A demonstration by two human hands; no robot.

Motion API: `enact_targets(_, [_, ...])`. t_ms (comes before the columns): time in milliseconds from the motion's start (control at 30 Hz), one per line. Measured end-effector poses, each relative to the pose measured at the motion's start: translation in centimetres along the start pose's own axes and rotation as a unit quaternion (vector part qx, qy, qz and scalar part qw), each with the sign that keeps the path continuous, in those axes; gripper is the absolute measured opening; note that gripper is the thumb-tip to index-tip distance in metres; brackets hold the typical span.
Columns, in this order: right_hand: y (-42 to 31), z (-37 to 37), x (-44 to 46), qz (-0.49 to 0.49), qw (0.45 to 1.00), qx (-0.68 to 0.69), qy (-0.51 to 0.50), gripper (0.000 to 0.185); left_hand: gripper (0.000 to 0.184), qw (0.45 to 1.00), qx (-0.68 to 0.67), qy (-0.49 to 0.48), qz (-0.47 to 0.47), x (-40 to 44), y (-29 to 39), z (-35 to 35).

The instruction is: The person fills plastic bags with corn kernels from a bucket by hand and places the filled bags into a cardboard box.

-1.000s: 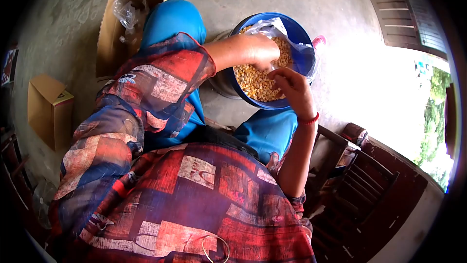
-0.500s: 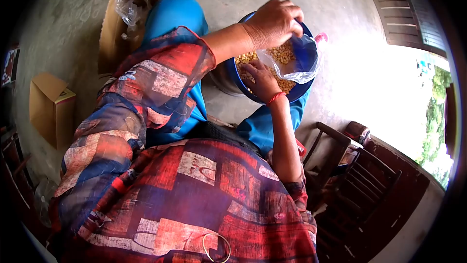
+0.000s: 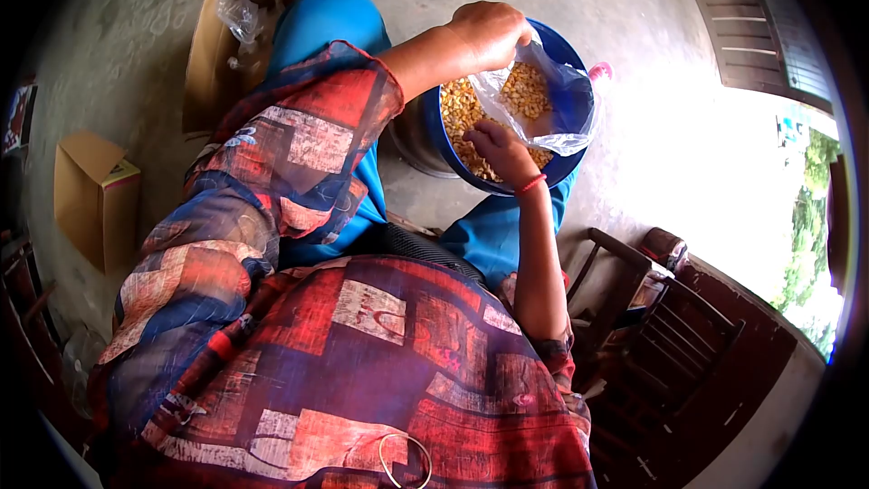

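A clear plastic bag (image 3: 550, 139) hangs within a blue bucket (image 3: 572, 56), and yellow corn kernels (image 3: 459, 107) lie around it. Kernels also show inside the bag. My left hand (image 3: 491, 34) is closed on the bag's upper edge and holds it up. Over the corn, beside the bag's near edge, is my right hand (image 3: 503, 152), a red cord on its wrist. Its fingers are curled, and whatever they may hold is hidden beneath them.
An open cardboard box (image 3: 210, 46) with a crumpled plastic bag (image 3: 243, 8) stands beyond my left knee. A smaller carton (image 3: 86, 199) is at far left. Right of me is a dark wooden chair (image 3: 665, 317). The bucket is between my knees.
My right hand has lifted off the kernels and shifted right toward the bag, its fingers drawing in. My left hand has moved left and slightly down, pulling the bag's edge along.
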State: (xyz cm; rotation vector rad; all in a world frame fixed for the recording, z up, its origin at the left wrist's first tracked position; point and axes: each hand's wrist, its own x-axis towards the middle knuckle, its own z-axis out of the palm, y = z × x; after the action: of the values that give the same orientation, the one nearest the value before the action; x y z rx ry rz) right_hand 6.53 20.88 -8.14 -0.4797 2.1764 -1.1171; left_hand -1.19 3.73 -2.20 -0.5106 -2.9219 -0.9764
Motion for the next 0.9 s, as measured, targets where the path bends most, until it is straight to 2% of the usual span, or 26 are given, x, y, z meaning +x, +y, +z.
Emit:
enact_targets(33, [-0.5, -0.4, -0.2, 0.000, 1.000, 0.000, -0.001, 0.021, 0.023, 1.000, -0.005, 0.019, 0.017, 0.1, -0.2, 0.3])
enact_targets(100, [-1.8, -1.2, -1.2, 0.130, 0.978, 0.147, -0.065, 0.018, 0.027, 0.999, -0.010, 0.038, 0.034, 0.3, -0.1, 0.6])
enact_targets(200, [-2.9, -1.3, -2.5, 0.140, 0.954, 0.261, -0.049, 0.018, 0.039, 0.993, -0.037, 0.065, 0.090, 0.4, 0.1, 0.8])
enact_targets(267, [-4.5, -2.2, -3.2, 0.153, 0.923, 0.351, -0.044, 0.020, 0.039, 0.992, -0.040, 0.069, 0.094, 0.4, 0.2, 1.1])
enact_targets(300, [-5.3, -2.9, -3.4, 0.154, 0.923, 0.351, -0.044, 0.020, 0.039, 0.991, -0.043, 0.073, 0.099, 0.4, 0.2, 1.2])
enact_targets(367, [-6.6, -4.3, -3.7, 0.068, 0.916, 0.386, -0.086, 0.022, 0.039, 0.992, -0.047, 0.068, 0.097, 0.4, 0.2, 1.2])
enact_targets(433, [-7.6, -5.7, -3.4, 0.037, 0.933, 0.357, -0.032, 0.021, 0.039, 0.992, -0.050, 0.063, 0.096, 0.3, 0.4, 1.1])
enact_targets(600, [-4.5, -8.3, 0.3, 0.056, 0.958, 0.242, 0.144, 0.018, 0.040, 0.992, -0.067, 0.056, 0.088, 0.7, 0.3, 1.3])
enact_targets(667, [-0.9, -8.9, 2.2, 0.052, 0.965, 0.204, 0.158, 0.018, 0.039, 0.993, -0.068, 0.057, 0.082, 0.7, 0.4, 1.2])
enact_targets(767, [0.6, -8.9, 2.4, 0.061, 0.976, 0.124, 0.171, 0.020, 0.039, 0.993, -0.068, 0.060, 0.078, 0.3, 0.5, 0.8])
enact_targets(800, [0.8, -8.8, 2.3, 0.002, 0.977, -0.031, 0.212, 0.021, 0.039, 0.992, -0.067, 0.062, 0.081, 0.2, 0.6, 0.7])
enact_targets(833, [1.1, -8.8, 2.2, -0.056, 0.950, -0.184, 0.247, 0.023, 0.039, 0.993, -0.068, 0.062, 0.079, 0.3, 0.7, 0.6])
enact_targets(867, [1.4, -8.6, 1.9, -0.108, 0.927, -0.198, 0.300, 0.018, 0.040, 0.993, -0.070, 0.056, 0.077, 0.3, 0.8, 0.5])
enact_targets(900, [0.0, -8.3, 0.9, -0.107, 0.928, -0.197, 0.299, 0.018, 0.040, 0.993, -0.071, 0.050, 0.074, 0.4, 0.8, 0.6])
